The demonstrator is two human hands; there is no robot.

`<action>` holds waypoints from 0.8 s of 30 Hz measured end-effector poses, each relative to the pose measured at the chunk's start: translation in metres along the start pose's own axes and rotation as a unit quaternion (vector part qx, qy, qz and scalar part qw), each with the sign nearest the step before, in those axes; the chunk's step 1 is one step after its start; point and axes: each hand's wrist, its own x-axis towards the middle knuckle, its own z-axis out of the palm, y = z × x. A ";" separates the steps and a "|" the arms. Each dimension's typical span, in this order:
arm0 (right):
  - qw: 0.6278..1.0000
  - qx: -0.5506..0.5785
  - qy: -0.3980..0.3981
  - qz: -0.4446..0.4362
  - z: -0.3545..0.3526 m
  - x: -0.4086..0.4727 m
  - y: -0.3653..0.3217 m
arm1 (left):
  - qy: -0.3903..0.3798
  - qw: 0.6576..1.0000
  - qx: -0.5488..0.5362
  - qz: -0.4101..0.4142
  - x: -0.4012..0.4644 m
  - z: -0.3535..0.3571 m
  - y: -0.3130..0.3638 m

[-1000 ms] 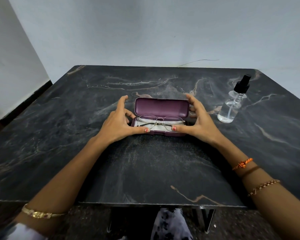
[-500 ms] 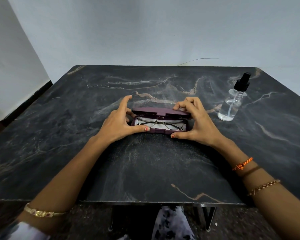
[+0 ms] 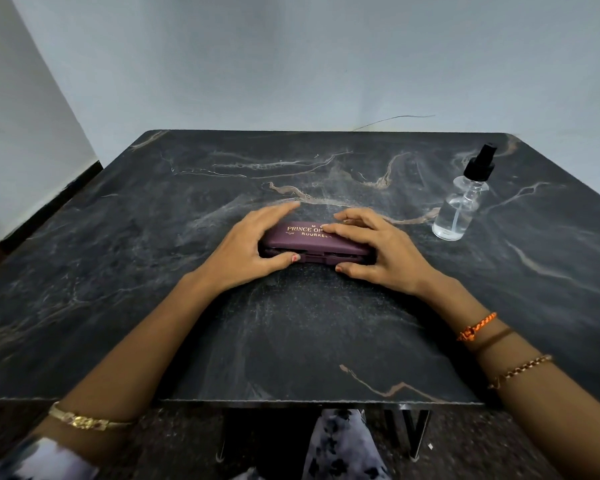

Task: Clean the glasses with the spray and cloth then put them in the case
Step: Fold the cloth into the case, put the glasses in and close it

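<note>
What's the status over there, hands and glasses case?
Left hand and right hand both pressing on the maroon case. Lid down; glasses out of sight. Spray bottle standing clear to the right.

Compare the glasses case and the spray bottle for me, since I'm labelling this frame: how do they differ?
The glasses case is opaque maroon with gold lettering; the spray bottle is clear with a black nozzle. The case lies flat, the bottle stands upright. The left hand and right hand press on the case; the bottle is untouched. Both rest on the dark marble table.
</note>
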 end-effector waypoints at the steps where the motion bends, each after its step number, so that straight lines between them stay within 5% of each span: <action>1: 1.000 -0.009 -0.003 0.000 0.000 0.000 0.000 | -0.007 1.000 0.011 0.019 0.000 0.001 0.001; 24: 0.977 -0.200 -0.077 -0.014 0.000 0.002 -0.005 | -0.026 0.976 0.178 0.121 0.004 0.002 -0.003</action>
